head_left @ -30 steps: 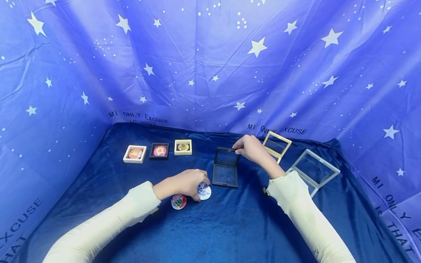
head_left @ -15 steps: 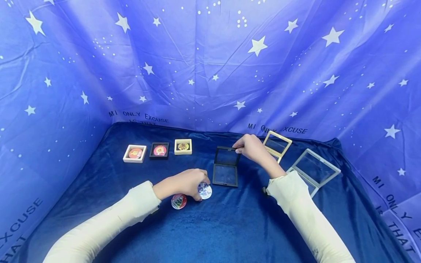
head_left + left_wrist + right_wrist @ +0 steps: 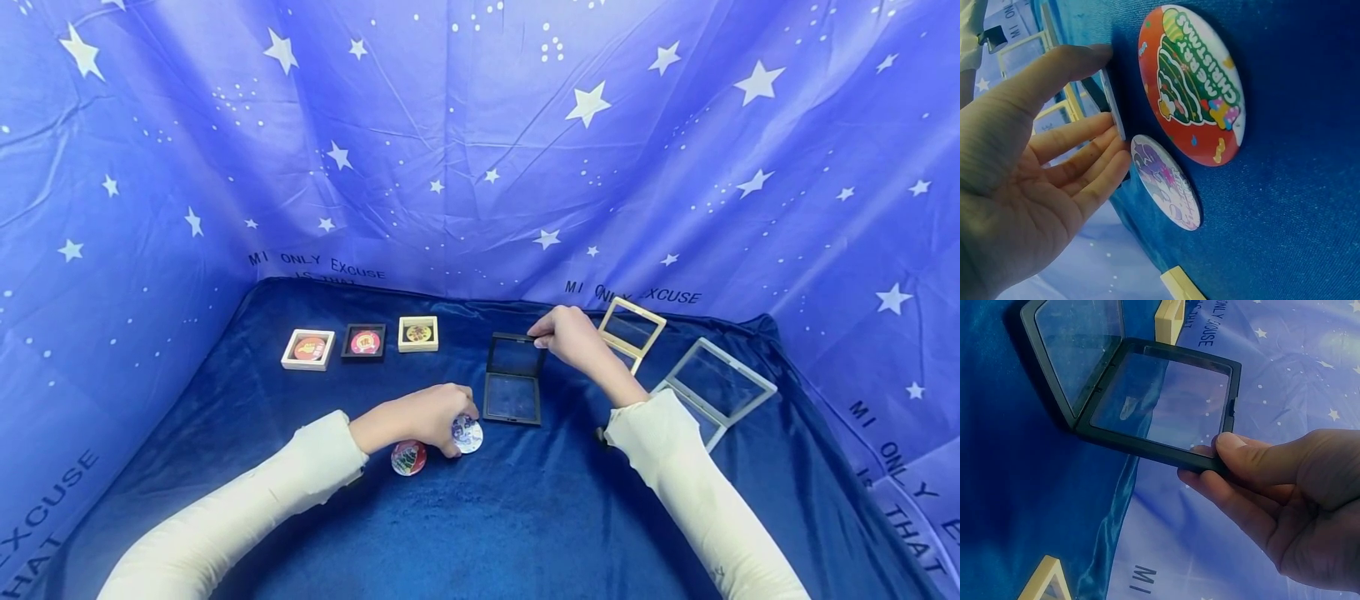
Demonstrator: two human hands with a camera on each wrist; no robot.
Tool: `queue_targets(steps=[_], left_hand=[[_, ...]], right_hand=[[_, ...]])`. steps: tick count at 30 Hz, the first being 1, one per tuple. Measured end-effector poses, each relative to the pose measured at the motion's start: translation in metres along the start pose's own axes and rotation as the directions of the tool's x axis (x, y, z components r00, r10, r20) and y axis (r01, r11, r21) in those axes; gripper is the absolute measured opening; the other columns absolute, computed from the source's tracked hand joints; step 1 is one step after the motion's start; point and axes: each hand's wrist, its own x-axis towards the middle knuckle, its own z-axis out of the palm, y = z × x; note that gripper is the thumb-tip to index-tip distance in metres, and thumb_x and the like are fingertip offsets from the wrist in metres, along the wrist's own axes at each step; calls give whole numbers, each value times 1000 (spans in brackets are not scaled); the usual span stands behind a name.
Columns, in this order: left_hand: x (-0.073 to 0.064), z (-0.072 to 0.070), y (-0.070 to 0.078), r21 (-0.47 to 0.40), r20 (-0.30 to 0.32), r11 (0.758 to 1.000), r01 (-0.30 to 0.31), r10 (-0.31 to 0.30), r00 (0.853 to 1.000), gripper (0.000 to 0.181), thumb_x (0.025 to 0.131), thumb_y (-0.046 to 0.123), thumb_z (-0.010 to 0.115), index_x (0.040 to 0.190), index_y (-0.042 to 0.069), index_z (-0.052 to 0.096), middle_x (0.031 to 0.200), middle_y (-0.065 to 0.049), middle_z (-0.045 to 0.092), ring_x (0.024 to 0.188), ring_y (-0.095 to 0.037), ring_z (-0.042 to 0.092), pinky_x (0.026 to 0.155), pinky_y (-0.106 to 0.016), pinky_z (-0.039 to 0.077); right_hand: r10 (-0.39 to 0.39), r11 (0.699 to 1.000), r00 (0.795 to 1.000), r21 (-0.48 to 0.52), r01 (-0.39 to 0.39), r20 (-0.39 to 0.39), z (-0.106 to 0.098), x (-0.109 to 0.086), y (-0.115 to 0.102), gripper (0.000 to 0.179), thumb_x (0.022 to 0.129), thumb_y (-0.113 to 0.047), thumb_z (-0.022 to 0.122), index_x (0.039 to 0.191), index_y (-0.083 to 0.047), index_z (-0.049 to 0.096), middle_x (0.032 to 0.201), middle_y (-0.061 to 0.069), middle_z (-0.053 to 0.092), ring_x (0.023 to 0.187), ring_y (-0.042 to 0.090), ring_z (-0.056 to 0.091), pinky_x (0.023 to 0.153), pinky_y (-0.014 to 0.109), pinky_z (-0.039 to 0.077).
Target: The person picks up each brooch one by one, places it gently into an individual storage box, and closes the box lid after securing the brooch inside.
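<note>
In the head view my left hand (image 3: pixel 438 417) pinches a round blue-and-white badge (image 3: pixel 468 435) by its edge, between thumb and fingers. From the left wrist it shows nearly edge-on, tilted above the cloth. Beneath that hand a red "Merry Christmas" badge (image 3: pixel 1191 87) lies flat, and beside it lies a purple-and-white badge (image 3: pixel 1165 181), hidden from the head view. My right hand (image 3: pixel 573 337) grips the upper corner of the raised lid of a black display case (image 3: pixel 513 398). Thumb and fingers clasp the lid's rim; the clear panes of lid and base hold no badge.
Three small display cases, cream (image 3: pixel 308 350), black (image 3: pixel 363 342) and yellow (image 3: pixel 417 334), stand at back left with badges inside. A yellow opened case (image 3: pixel 633 325) and a larger pale opened case (image 3: pixel 718 379) stand right, partly behind the right arm. Dark blue cloth (image 3: pixel 480 533) covers the table.
Hardly anything differs. The left hand keeps its pinch on the badge, which has turned or shifted very slightly; the right hand stays on the lid.
</note>
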Motion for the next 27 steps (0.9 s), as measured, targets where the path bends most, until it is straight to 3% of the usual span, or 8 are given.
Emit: queue_targets(steps=[16,27], left_hand=[[0,-1,4,-5,24,1000,19,-18,1000,54,72,16,92,121,5,73,116,-5,66,95,-12,61,84,-26,55],[0,-9,3,4,-10,1000,-4,4,1000,53,71,17,92,119,3,73,115,-6,66,96,-15,63,86,-28,55]], right_hand=[[34,999,999,3,-34,12,1,1,-3,20,95,-3,68,113,-1,77,113,18,76,107,35,72,90,48,58],[27,1000,1000,4,-27,8,1,2,-3,19,96,-2,67,112,0,77,112,18,76,107,35,72,90,48,58]])
